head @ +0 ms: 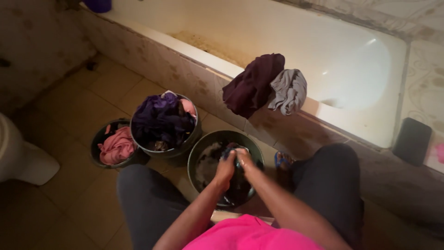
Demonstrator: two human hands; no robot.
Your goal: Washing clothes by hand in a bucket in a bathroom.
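A dark round basin with soapy water stands on the floor between my knees. Both hands are down inside it. My left hand and my right hand are closed together on a dark wet cloth, pressed against each other over the suds. Left of the basin stands a bucket heaped with purple and dark clothes. A smaller bucket further left holds a pink garment.
A white bathtub runs along the far side. A maroon garment and a grey one hang over its rim. A dark flat phone-like object lies on the tub's ledge at right. A white toilet stands at left.
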